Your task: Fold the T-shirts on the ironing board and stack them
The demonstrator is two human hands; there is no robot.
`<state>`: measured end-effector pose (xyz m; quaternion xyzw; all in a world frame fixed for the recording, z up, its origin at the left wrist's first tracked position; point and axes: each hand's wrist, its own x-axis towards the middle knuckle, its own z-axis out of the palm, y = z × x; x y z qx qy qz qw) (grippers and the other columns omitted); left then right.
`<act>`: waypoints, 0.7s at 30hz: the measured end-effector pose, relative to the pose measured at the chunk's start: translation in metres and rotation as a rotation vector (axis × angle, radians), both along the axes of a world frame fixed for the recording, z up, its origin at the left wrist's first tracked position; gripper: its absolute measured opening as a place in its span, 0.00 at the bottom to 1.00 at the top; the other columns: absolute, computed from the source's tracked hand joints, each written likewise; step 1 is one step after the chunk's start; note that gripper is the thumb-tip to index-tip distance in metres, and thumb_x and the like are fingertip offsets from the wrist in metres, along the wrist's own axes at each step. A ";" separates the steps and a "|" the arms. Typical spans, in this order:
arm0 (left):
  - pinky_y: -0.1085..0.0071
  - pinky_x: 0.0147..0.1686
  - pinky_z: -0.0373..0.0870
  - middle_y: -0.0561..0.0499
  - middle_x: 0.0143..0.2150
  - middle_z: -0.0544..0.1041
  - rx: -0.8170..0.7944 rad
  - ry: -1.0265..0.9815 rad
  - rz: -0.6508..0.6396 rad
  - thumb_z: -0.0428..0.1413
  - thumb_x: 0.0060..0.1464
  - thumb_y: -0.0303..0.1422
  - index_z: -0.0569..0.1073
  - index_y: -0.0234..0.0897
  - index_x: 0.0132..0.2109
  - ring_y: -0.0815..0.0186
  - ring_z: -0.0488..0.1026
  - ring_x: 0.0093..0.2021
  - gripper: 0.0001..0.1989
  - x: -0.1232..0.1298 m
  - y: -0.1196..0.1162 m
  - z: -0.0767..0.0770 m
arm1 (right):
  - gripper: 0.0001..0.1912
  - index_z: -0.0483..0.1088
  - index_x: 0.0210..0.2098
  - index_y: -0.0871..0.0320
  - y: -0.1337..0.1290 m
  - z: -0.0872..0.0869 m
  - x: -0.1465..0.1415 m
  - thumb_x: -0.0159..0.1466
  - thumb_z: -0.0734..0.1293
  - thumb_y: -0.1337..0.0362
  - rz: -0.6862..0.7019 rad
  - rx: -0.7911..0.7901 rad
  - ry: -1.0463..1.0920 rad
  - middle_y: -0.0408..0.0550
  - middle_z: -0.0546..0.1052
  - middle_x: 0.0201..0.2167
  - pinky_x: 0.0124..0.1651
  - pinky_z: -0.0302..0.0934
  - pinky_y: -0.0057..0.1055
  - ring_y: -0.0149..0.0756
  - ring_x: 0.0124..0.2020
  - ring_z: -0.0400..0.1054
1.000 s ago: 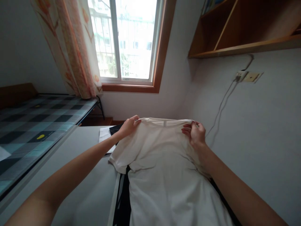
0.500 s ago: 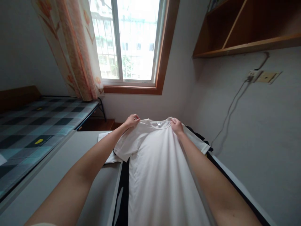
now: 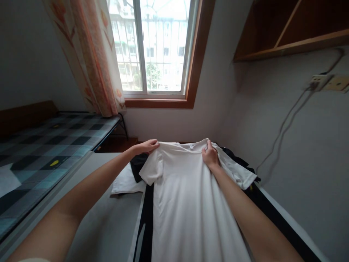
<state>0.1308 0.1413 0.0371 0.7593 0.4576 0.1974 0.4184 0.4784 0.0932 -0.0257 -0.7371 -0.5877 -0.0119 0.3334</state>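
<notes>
A person's two bare hands grip a white T-shirt (image 3: 180, 196) near its neckline, arms stretched forward. The left hand (image 3: 146, 146) has its fingers pinched together on the cloth at the shoulder, beside the short sleeve; the right hand (image 3: 211, 154) is closed on the shirt at the other side of the collar, a fold bunched under the thumb. Between them the neckline runs slightly slack, a small label inside it. The shirt lies front and centre, its body falling in soft lengthwise folds toward the viewer, over a black cloth (image 3: 283, 214) that shows along both sides. Just left of the shirt, a white folded cloth (image 3: 125, 183) and a smaller dark one rest on a pale table (image 3: 109, 218). Farther left stands a bed (image 3: 35, 156) with a checked mattress. Beyond are a flowered curtain (image 3: 94, 58) and a bright window (image 3: 163, 51); at upper right, a wooden shelf (image 3: 297, 40) hangs above a wall socket (image 3: 317, 80).
</notes>
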 end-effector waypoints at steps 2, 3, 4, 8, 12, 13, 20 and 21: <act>0.76 0.23 0.59 0.56 0.26 0.67 0.063 -0.050 0.083 0.55 0.47 0.56 0.67 0.38 0.35 0.70 0.63 0.26 0.24 -0.001 0.008 0.003 | 0.34 0.47 0.68 0.73 0.004 0.005 -0.003 0.65 0.54 0.63 -0.043 0.046 0.019 0.64 0.63 0.63 0.63 0.53 0.37 0.48 0.62 0.60; 0.76 0.23 0.60 0.55 0.27 0.68 0.089 -0.054 0.116 0.54 0.47 0.56 0.67 0.37 0.35 0.70 0.64 0.27 0.25 -0.002 0.012 0.002 | 0.34 0.47 0.68 0.74 0.006 0.006 -0.005 0.65 0.53 0.63 -0.055 0.036 0.026 0.64 0.62 0.63 0.63 0.53 0.36 0.48 0.62 0.60; 0.76 0.24 0.60 0.54 0.28 0.68 0.107 -0.042 0.143 0.55 0.47 0.56 0.68 0.36 0.35 0.69 0.64 0.27 0.25 -0.003 0.016 0.001 | 0.34 0.47 0.67 0.75 0.008 0.005 -0.008 0.66 0.53 0.63 -0.061 0.002 0.030 0.66 0.63 0.63 0.62 0.53 0.37 0.49 0.62 0.60; 0.75 0.27 0.62 0.50 0.33 0.72 0.046 0.059 0.113 0.60 0.43 0.53 0.74 0.33 0.39 0.68 0.66 0.32 0.26 -0.013 0.016 -0.013 | 0.34 0.49 0.68 0.71 0.008 -0.004 -0.015 0.66 0.54 0.60 -0.026 -0.248 -0.006 0.68 0.70 0.56 0.59 0.57 0.43 0.54 0.57 0.66; 0.75 0.28 0.63 0.50 0.38 0.74 -0.176 0.069 -0.060 0.67 0.37 0.46 0.66 0.41 0.61 0.67 0.69 0.32 0.43 -0.032 0.000 -0.015 | 0.32 0.52 0.67 0.66 0.007 -0.011 -0.012 0.67 0.54 0.60 0.062 -0.301 -0.033 0.63 0.70 0.58 0.60 0.56 0.44 0.53 0.58 0.65; 0.75 0.27 0.63 0.52 0.36 0.74 -0.216 0.071 -0.084 0.69 0.35 0.44 0.62 0.43 0.64 0.68 0.69 0.31 0.48 -0.037 -0.004 -0.012 | 0.32 0.52 0.67 0.66 0.006 -0.012 -0.010 0.66 0.54 0.60 0.093 -0.281 -0.034 0.61 0.69 0.59 0.61 0.55 0.43 0.51 0.59 0.64; 0.73 0.27 0.64 0.58 0.25 0.67 -0.105 0.001 0.053 0.68 0.34 0.45 0.66 0.36 0.61 0.69 0.66 0.26 0.45 -0.074 -0.003 0.002 | 0.26 0.66 0.59 0.65 -0.016 -0.013 0.000 0.63 0.59 0.63 0.300 -0.130 -0.085 0.58 0.69 0.60 0.65 0.52 0.38 0.44 0.62 0.60; 0.73 0.26 0.63 0.58 0.25 0.66 -0.083 0.074 0.063 0.68 0.35 0.45 0.67 0.35 0.59 0.69 0.66 0.26 0.43 -0.078 -0.003 0.000 | 0.23 0.70 0.55 0.63 -0.022 -0.010 0.002 0.63 0.60 0.62 0.337 -0.129 -0.079 0.57 0.72 0.57 0.63 0.55 0.38 0.44 0.59 0.64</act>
